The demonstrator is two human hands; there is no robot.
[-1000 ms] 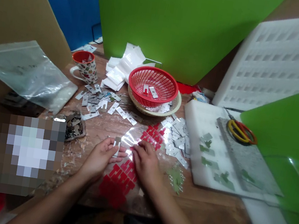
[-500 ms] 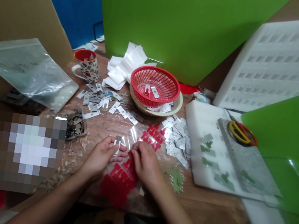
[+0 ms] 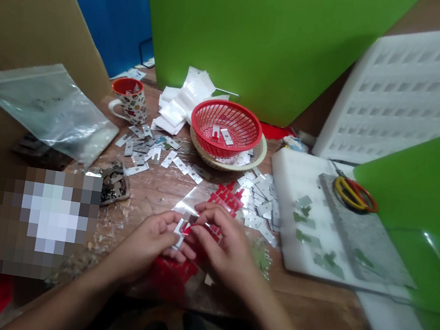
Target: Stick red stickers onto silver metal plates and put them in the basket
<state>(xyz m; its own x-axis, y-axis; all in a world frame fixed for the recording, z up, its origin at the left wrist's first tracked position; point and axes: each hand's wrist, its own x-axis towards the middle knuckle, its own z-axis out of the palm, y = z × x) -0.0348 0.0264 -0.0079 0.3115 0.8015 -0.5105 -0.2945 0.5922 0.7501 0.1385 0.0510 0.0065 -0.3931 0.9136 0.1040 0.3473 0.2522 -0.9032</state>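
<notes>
At twelve o'clock from your hands, a smooth, glossy green board (image 3: 263, 39) stands upright. At two o'clock a white foam tray (image 3: 412, 94) with rows of square pockets leans behind a flat foam slab (image 3: 305, 172). The wooden tabletop (image 3: 306, 305) is scuffed and littered with scraps. A round red mesh basket (image 3: 226, 124) sits at twelve, nested in a pale bowl. A heap of thin, shiny metal plates (image 3: 262, 201) lies at one o'clock. Under your hands lies a clear film sheet (image 3: 194, 198) carrying red blocky stickers (image 3: 225, 199).

Your left hand (image 3: 145, 245) is narrowed, pinching a metal plate (image 3: 180, 229) just above the film. The plate is small, flat, silvery and rectangular, with a red patch on it. Your right hand (image 3: 228, 246) meets it from three o'clock, fingertips close together at the plate's top edge. I cannot tell whether they grip it.
</notes>
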